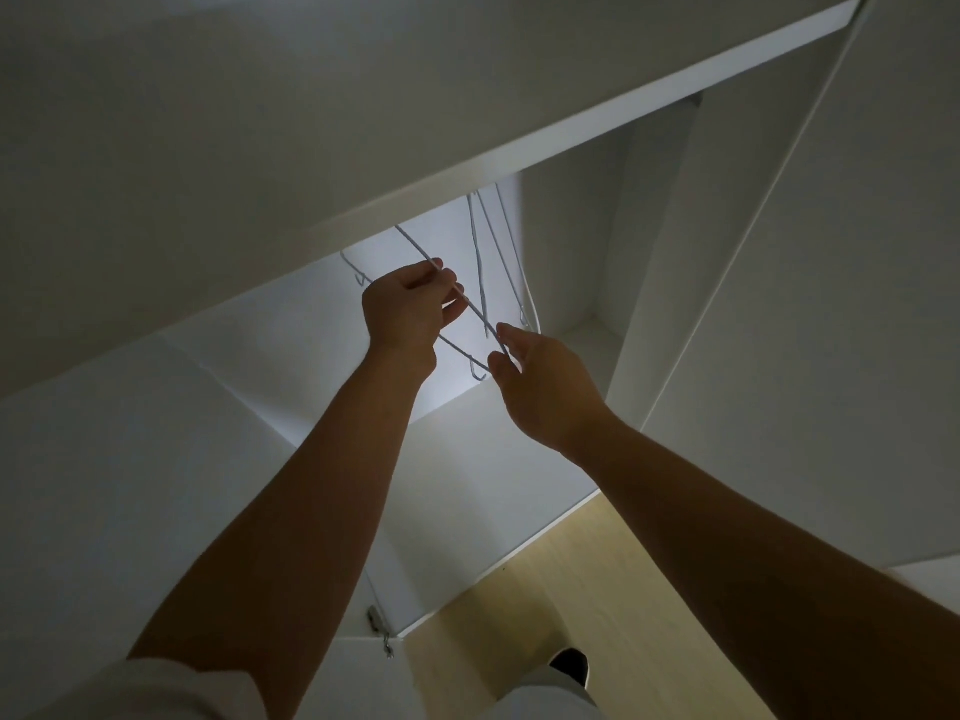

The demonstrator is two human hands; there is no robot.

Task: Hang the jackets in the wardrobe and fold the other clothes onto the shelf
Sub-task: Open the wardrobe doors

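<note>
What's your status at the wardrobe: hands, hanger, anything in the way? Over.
Left hand grips the wire hanger. Right hand pinches its lower end. No jacket in view. Spare hangers hang close behind.

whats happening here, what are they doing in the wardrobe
A person is reaching into the wardrobe with both hands on a wire hanger. The left hand grips it partway along, and the right hand pinches its lower end. More bare hangers hang just behind, under the shelf. No clothes are in view, so nothing shows as hung or folded.
</note>
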